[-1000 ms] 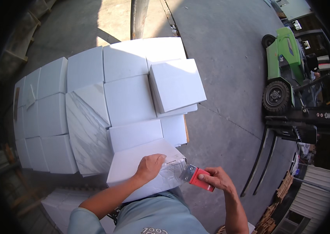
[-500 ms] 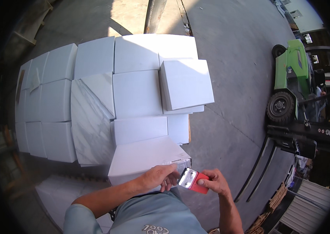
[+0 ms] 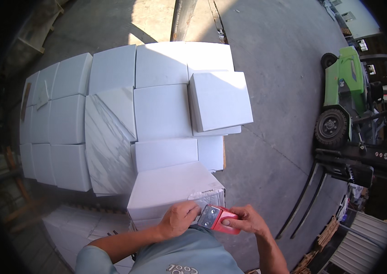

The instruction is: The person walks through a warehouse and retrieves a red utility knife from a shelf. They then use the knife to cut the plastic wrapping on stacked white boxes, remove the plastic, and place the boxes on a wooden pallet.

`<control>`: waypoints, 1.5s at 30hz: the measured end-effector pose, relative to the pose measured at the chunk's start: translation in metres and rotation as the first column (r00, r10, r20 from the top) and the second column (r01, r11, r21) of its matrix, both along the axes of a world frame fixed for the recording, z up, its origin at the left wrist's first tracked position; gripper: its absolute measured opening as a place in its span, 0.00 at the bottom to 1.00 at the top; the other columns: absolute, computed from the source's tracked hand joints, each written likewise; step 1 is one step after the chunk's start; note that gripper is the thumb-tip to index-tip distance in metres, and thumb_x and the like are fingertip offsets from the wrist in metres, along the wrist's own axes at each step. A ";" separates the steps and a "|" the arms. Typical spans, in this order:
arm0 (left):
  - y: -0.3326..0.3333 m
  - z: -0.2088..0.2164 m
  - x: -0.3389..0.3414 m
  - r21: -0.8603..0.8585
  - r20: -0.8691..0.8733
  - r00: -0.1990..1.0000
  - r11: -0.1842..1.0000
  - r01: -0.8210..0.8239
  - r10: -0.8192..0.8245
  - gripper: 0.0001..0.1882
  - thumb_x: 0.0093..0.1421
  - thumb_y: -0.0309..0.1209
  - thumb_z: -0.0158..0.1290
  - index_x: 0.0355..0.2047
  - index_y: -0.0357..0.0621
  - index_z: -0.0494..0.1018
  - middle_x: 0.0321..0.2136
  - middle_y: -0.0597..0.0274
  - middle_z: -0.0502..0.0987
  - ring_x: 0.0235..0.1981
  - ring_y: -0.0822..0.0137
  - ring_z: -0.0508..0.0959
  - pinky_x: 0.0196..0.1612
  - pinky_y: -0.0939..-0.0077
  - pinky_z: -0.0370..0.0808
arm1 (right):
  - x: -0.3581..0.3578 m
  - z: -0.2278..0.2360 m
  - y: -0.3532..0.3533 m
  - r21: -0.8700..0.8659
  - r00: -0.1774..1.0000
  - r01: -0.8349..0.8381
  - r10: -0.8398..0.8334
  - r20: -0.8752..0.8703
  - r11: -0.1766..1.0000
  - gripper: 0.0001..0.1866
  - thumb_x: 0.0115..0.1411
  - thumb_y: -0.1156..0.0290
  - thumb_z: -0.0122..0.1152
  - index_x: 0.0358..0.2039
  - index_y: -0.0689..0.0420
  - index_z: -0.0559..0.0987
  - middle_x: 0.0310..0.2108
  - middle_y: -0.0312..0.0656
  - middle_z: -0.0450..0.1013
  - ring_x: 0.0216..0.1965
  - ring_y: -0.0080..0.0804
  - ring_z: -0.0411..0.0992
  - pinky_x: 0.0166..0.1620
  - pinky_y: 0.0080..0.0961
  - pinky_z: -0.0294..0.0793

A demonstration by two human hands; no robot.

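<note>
My right hand (image 3: 246,220) grips a red tape dispenser (image 3: 226,225) with a metal plate at its front, its thumb lying on the red body. My left hand (image 3: 178,221) is curled closed just left of the metal plate, fingers pressed together; whatever is between them, if anything, is hidden. Both hands are close to my body, at the near side of a white carton (image 3: 170,182). Wrinkled clear tape (image 3: 209,198) shines on that carton's right end, beyond the dispenser.
White cartons (image 3: 161,112) are stacked in rows ahead, with a marble-patterned sheet (image 3: 106,141) among them. One carton (image 3: 223,100) sits higher at the right. A green forklift (image 3: 339,100) with long forks stands on the concrete floor (image 3: 275,109) at right.
The dispenser has turned and moved slightly left and down toward my body. My left hand's loosely spread fingers have curled closed and drawn back, uncovering more of the taped carton end.
</note>
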State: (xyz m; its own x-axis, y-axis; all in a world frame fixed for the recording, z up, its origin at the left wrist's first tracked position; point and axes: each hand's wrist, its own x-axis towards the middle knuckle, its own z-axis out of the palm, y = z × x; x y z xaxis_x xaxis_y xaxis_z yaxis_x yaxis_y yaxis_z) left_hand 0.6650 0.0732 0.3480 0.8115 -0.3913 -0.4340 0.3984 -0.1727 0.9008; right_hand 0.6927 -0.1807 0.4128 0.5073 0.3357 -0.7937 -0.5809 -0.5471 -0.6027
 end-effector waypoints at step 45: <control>0.003 -0.015 -0.028 0.756 0.561 0.816 0.489 -0.435 -0.141 0.14 0.46 0.28 0.66 0.26 0.43 0.69 0.27 0.59 0.66 0.34 0.57 0.68 0.46 0.60 0.62 | 0.112 -0.050 -0.068 -0.254 0.870 -0.481 0.493 -0.017 0.839 0.33 0.50 0.41 0.67 0.35 0.63 0.84 0.19 0.44 0.75 0.22 0.32 0.73 0.28 0.31 0.72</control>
State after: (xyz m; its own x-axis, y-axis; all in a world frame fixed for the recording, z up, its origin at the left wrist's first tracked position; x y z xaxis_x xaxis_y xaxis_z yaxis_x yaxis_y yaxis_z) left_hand 0.6371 0.0763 0.3334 0.9977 0.0672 0.0131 0.0565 -0.9160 0.3971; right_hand 0.8048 -0.2485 0.3630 0.3674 0.3502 -0.8616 -0.1757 -0.8836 -0.4341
